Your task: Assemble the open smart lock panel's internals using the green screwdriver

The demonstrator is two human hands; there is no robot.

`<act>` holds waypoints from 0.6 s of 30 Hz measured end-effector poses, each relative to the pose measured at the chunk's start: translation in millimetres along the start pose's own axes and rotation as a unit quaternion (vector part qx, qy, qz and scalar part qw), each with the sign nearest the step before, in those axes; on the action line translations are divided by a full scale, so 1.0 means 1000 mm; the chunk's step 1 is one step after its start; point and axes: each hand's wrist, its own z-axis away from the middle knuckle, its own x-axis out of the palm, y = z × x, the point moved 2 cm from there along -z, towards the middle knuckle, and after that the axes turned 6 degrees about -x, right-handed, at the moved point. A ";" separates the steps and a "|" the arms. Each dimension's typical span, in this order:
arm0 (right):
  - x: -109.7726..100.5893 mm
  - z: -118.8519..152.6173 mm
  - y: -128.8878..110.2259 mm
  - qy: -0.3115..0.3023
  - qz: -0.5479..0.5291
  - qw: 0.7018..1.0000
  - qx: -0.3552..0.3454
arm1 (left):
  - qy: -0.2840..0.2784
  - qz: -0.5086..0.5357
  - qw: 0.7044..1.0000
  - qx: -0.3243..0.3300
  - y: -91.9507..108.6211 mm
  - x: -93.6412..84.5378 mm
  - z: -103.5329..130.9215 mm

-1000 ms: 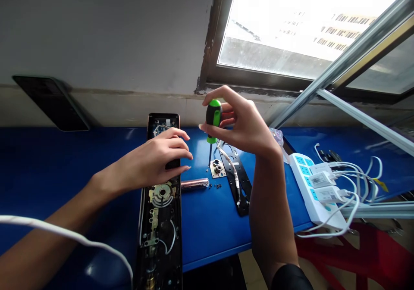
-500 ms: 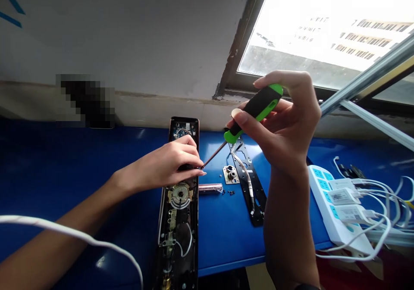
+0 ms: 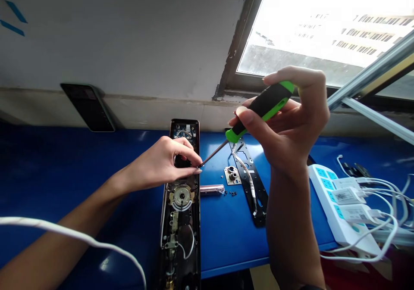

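My right hand (image 3: 284, 113) grips a screwdriver (image 3: 263, 109) with a green and black handle, its shaft slanting down to the left. The screwdriver's tip meets the pinched thumb and forefinger of my left hand (image 3: 173, 158); whatever tiny piece sits between them is too small to make out. Beneath my left hand lies a long black lock housing (image 3: 198, 221), opened to show a circuit board (image 3: 186, 130), a round metal disc (image 3: 182, 196) and thin white wires. Beside it are a copper-coloured cylinder (image 3: 211, 189), several small screws (image 3: 231, 193) and a small square module (image 3: 232, 176).
A black plate (image 3: 249, 165) with a white wrapped cable lies right of the housing on the blue table (image 3: 233, 238). A white power strip (image 3: 336, 212) with plugs stands further right. A phone (image 3: 89, 107) leans on the wall. A white cable (image 3: 80, 234) crosses my left forearm.
My left fingers have drawn into a tighter pinch at the screwdriver tip. My right hand and the screwdriver handle have shifted slightly right. The view has moved a little.
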 end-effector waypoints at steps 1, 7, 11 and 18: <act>0.000 0.000 0.001 0.005 -0.004 1.000 0.001 | -0.001 0.009 1.000 -0.001 0.000 0.000 0.000; -0.001 0.000 0.001 0.009 -0.005 1.000 0.000 | -0.016 0.044 0.999 0.005 0.002 -0.002 0.001; 0.000 0.001 0.000 0.004 0.015 1.000 0.011 | -0.032 0.028 0.999 0.020 0.003 -0.003 0.001; 0.001 0.001 -0.001 0.005 -0.009 1.000 0.012 | -0.031 0.015 0.998 0.043 0.005 -0.004 0.003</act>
